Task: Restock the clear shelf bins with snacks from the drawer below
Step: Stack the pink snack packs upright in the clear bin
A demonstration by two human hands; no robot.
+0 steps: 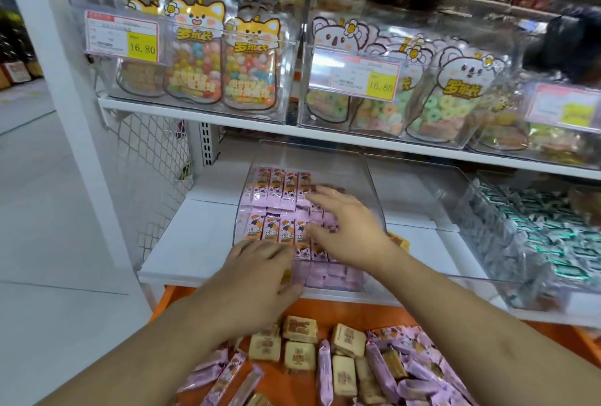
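Right — scene: store shelving, head view looking down at both hands.
Clear bin point(367, 174): sits on lower white shelf point(195, 243), approx centre; part-filled w/ rows of pink snack packs point(276, 197), packed side by side, printed faces up.
Left hand point(257, 278): at bin's front-left corner, palm down, fingers curled over the front edge onto the nearest packs; thumb against bin's front wall. Grip: closed-ish on the rim/packs — can't tell if it actually holds a pack.
Right hand point(344, 220): inside the bin, palm down, fingers spread flat across top of the packs at right side. Grip: open, pressing, nothing pinched.
Drawer point(325, 311): orange, pulled out below the shelf, under both forearms. Holds loose pink packs point(419, 370) + beige square snacks point(299, 329), jumbled.
Neighbour bin point(520, 243): to the right on same shelf, piled w/ silver-green wrapped sweets.
Upper shelf point(201, 113): clear bins of cartoon-fox candy bags point(195, 57) at left, koala ring-gummy bags point(452, 93) at right; price tags point(122, 36) read 16.80.
Left side: white mesh panel point(153, 158), white floor beyond.
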